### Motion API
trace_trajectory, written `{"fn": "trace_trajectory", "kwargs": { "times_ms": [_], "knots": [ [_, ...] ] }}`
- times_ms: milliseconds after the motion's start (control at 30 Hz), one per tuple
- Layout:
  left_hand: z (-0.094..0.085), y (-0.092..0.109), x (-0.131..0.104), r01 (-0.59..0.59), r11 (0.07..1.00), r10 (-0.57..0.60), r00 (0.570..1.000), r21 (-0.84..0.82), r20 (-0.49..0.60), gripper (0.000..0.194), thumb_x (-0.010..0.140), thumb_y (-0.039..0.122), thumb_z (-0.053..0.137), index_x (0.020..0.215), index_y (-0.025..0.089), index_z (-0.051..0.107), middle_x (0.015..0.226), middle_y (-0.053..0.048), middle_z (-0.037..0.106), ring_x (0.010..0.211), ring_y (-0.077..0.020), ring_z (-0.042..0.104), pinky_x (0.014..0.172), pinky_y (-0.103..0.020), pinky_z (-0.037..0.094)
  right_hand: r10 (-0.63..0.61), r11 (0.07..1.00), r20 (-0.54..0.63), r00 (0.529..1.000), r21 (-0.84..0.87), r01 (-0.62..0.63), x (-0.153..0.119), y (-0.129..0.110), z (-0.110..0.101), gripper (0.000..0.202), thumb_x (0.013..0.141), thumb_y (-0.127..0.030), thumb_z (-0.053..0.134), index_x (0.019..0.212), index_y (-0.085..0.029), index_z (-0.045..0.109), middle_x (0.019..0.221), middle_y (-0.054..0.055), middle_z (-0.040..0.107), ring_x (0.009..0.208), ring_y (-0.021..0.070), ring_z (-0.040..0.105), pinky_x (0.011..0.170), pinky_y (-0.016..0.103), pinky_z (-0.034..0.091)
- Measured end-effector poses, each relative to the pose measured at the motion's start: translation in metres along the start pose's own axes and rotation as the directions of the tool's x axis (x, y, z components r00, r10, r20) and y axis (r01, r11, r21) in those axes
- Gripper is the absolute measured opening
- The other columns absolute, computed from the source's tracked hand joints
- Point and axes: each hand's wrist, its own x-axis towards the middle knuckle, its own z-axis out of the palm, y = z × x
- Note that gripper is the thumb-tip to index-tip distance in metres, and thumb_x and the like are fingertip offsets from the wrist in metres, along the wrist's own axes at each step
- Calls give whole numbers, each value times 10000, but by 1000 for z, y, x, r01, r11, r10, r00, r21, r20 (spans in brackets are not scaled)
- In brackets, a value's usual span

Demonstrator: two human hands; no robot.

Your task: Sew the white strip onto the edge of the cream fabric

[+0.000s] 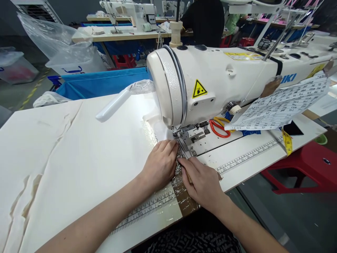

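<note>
A white sewing machine (210,77) stands across the table, with its presser foot and metal plate (196,135) low in front of me. My left hand (162,163) lies just left of the foot, fingers bent together and pointing at it. Close beside it, my right hand (204,181) has thumb and fingers drawn together at the front of the plate. Whatever the fingertips of either hand hold is hidden. Shiny clear tape (179,182) covers the table under the hands. Pale material with rippled edges (61,135) spreads over the left side.
Red-handled scissors (219,129) lie behind the plate. A printed sheet (279,105) hangs off the machine's right side, near a yellow measuring tape (287,142). Printed rulers (249,154) run along the front edge. A red stool (302,165) stands at right; a person in black (206,21) sits beyond.
</note>
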Motion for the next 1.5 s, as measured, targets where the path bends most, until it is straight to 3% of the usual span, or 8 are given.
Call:
{"fn": "trace_trajectory", "kwargs": {
  "times_ms": [600, 733, 867, 967, 1067, 1133, 1333, 1500],
  "knots": [
    [6, -18, 2, 32, 996, -36, 998, -81, -48, 363, 953, 188, 404, 1217, 27, 594, 1241, -182, 617, 1164, -304, 556, 981, -477, 496, 57, 973, 65, 996, -226, -41, 7, -13, 10, 358, 910, -90, 492, 1247, -100, 614, 857, 93, 696, 633, 209, 648, 509, 307, 419],
    [5, -22, 3, 61, 994, -66, 996, -96, -60, 330, 936, 176, 432, 1185, 66, 618, 1210, -153, 648, 1135, -293, 578, 950, -480, 503, 45, 993, 8, 999, 111, -46, -14, -5, -8, 290, 997, -176, 440, 1218, -139, 625, 863, 74, 682, 648, 179, 618, 533, 287, 435],
    [5, -23, 5, 110, 988, -118, 991, -109, -62, 326, 945, 182, 420, 1178, 72, 620, 1180, -141, 661, 1067, -283, 593, 875, -462, 515, 141, 798, 36, 989, 588, -135, -68, 10, -36, 451, 998, -119, 408, 1434, -233, 425, 979, 53, 664, 777, 158, 619, 659, 273, 493],
    [7, -22, 5, 139, 984, -146, 988, -111, -57, 346, 947, 189, 401, 1197, 68, 608, 1195, -150, 650, 1053, -286, 589, 855, -459, 514, 246, 718, 145, 958, 637, -280, -114, 20, -46, 405, 994, -126, 419, 1372, -268, 462, 901, 19, 595, 706, 145, 566, 612, 258, 462],
    [9, -20, 6, 129, 986, -135, 990, -105, -48, 368, 951, 204, 382, 1202, 50, 602, 1205, -169, 637, 1053, -295, 583, 857, -460, 518, 293, 723, 264, 919, 568, -394, -148, 26, -37, 171, 986, -151, 434, 1022, -244, 573, 748, -25, 495, 542, 121, 431, 493, 243, 371],
    [9, -19, 7, 119, 989, -123, 991, -93, -43, 384, 956, 211, 364, 1204, 40, 601, 1203, -177, 633, 1045, -294, 582, 867, -458, 521, 280, 740, 312, 908, 532, -411, -161, 27, -22, 184, 966, -136, 419, 943, -234, 573, 746, -18, 522, 524, 118, 441, 474, 239, 361],
    [5, -7, -2, 129, 988, -130, 991, -84, -8, 412, 964, 209, 335, 1225, 12, 585, 1198, -201, 622, 1080, -305, 575, 938, -483, 516, 214, 790, 323, 922, 497, -358, -166, 31, 21, 286, 889, -119, 428, 1024, -186, 671, 1222, 134, 571, 866, 195, 657, 745, 312, 522],
    [-23, 16, -45, 81, 973, -70, 996, -216, 61, 408, 995, 262, 348, 1317, 74, 515, 1346, -204, 538, 1248, -313, 511, 1053, -525, 467, 162, 781, 388, 907, 512, -358, -159, 37, 48, 375, 898, -152, 410, 1159, -162, 680, 1135, 140, 614, 947, 215, 678, 780, 305, 556]
  ]
}}
